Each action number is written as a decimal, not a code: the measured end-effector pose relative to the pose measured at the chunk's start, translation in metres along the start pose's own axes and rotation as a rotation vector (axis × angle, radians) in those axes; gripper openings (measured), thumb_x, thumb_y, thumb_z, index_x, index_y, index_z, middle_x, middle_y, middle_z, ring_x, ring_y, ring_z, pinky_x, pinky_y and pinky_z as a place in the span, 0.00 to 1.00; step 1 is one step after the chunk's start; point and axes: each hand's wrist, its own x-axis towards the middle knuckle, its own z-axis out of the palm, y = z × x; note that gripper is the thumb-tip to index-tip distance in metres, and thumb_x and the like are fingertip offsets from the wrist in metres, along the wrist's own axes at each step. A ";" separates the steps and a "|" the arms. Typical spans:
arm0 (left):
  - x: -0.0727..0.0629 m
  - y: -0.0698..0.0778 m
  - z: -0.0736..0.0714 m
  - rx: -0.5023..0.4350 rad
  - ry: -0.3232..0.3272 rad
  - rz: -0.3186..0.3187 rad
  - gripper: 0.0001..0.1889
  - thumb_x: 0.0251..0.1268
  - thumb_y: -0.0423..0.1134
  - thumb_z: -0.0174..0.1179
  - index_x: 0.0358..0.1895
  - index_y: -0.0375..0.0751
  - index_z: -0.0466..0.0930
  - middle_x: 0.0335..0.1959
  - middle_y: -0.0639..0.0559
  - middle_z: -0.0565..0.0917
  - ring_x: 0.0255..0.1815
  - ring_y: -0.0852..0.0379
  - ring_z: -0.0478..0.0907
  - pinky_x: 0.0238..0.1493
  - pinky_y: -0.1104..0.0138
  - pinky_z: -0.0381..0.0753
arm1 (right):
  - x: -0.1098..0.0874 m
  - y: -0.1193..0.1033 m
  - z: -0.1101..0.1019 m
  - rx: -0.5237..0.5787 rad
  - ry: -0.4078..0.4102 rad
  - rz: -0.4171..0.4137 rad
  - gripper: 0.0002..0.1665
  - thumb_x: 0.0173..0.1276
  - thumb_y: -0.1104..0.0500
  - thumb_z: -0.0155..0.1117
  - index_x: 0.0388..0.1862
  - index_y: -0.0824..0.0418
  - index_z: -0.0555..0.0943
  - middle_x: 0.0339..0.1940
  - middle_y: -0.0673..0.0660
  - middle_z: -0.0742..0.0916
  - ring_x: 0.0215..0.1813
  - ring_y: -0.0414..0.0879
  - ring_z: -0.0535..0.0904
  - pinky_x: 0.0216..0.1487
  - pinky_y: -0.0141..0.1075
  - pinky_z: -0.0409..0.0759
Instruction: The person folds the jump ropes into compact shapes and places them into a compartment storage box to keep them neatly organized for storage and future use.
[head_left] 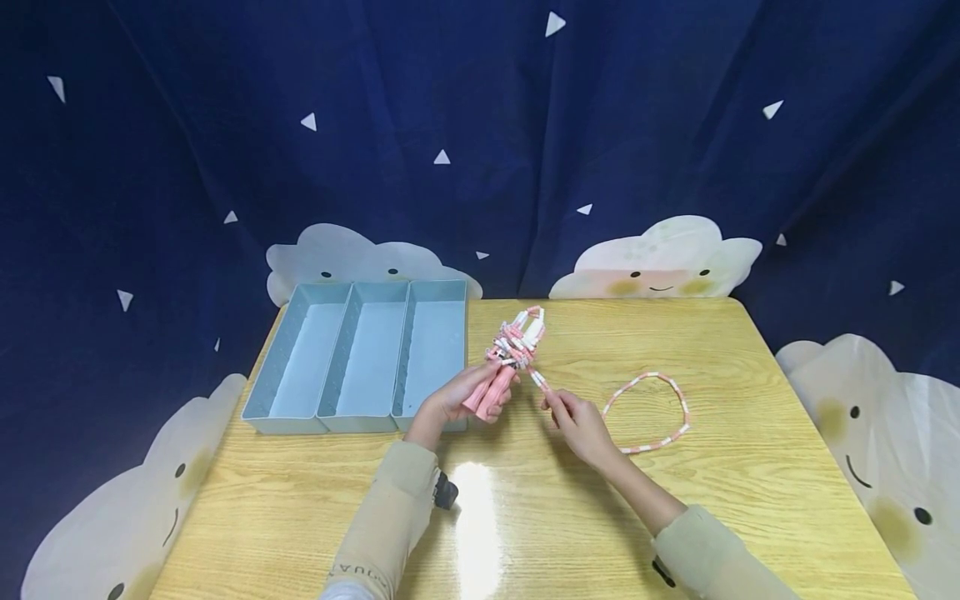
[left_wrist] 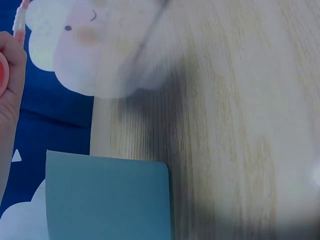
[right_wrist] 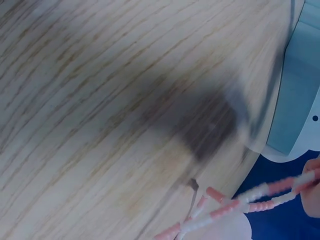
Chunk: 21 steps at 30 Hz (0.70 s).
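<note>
A beaded jump rope [head_left: 516, 340] in pink and white is bunched up, its cord wound round just above two pink handles [head_left: 491, 390]. My left hand [head_left: 474, 392] grips those handles side by side, over the table near the blue bin's right side. To the right, my right hand [head_left: 573, 421] pinches a strand of the rope between thumb and fingers. Behind that hand, a loop of the same beads [head_left: 686, 408] lies on the table, partly covered by the hand. Beaded strands [right_wrist: 265, 192] cross the lower right of the right wrist view.
A light blue bin [head_left: 360, 423] with three long compartments stands at the table's back left. The wooden table [head_left: 720, 517] reaches back to a dark blue curtain [head_left: 480, 100] with white triangles and cloud shapes.
</note>
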 end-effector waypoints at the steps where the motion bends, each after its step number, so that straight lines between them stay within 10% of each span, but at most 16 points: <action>1: 0.000 0.000 0.000 0.002 -0.001 0.000 0.20 0.74 0.50 0.28 0.46 0.43 0.68 0.24 0.51 0.72 0.16 0.62 0.68 0.19 0.70 0.71 | 0.000 0.000 0.000 -0.005 -0.001 -0.011 0.18 0.74 0.54 0.45 0.30 0.59 0.78 0.14 0.49 0.72 0.13 0.33 0.57 0.12 0.28 0.57; 13: 0.000 0.000 0.004 0.015 0.069 -0.008 0.20 0.73 0.52 0.34 0.44 0.42 0.70 0.22 0.51 0.72 0.14 0.62 0.68 0.17 0.72 0.70 | 0.008 -0.016 -0.012 -0.080 -0.104 -0.112 0.13 0.71 0.55 0.50 0.35 0.60 0.80 0.13 0.44 0.68 0.16 0.33 0.58 0.15 0.29 0.62; 21: -0.001 0.002 0.006 0.037 0.075 -0.051 0.21 0.72 0.51 0.36 0.48 0.35 0.67 0.22 0.51 0.73 0.14 0.62 0.68 0.17 0.72 0.69 | 0.020 -0.029 -0.023 -0.228 -0.188 -0.237 0.18 0.68 0.53 0.55 0.18 0.52 0.67 0.12 0.41 0.63 0.15 0.32 0.54 0.16 0.27 0.55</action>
